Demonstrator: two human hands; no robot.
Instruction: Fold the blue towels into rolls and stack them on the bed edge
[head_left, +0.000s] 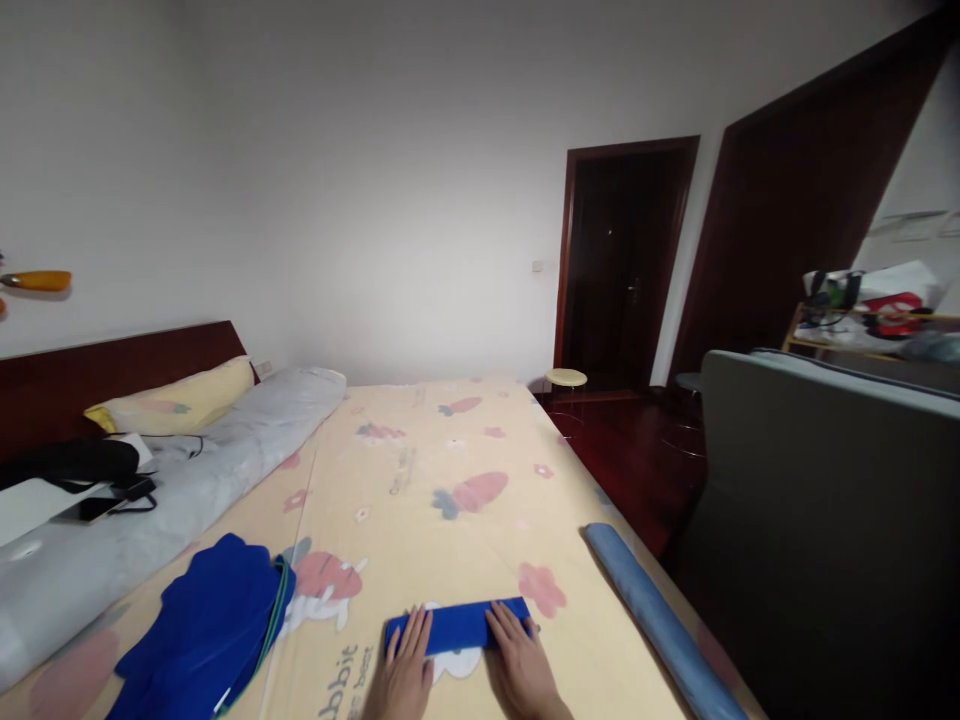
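Note:
A blue cloth, folded into a flat narrow strip, lies across the patterned bedsheet near me. My left hand rests flat on the strip's left end, fingers stretched out. On its right end lies my right hand, palm down with the fingers extended. Neither hand grips the fabric. To the left, a second blue garment with a green-trimmed edge is spread loosely and crumpled. A rolled-up blue denim-like cloth lies along the bed's right side.
A grey rolled quilt and a yellow pillow lie by the dark headboard. Electronics, including a black phone-like device, sit on the quilt. A round stool stands beyond the bed near a doorway. A large dark panel rises at right.

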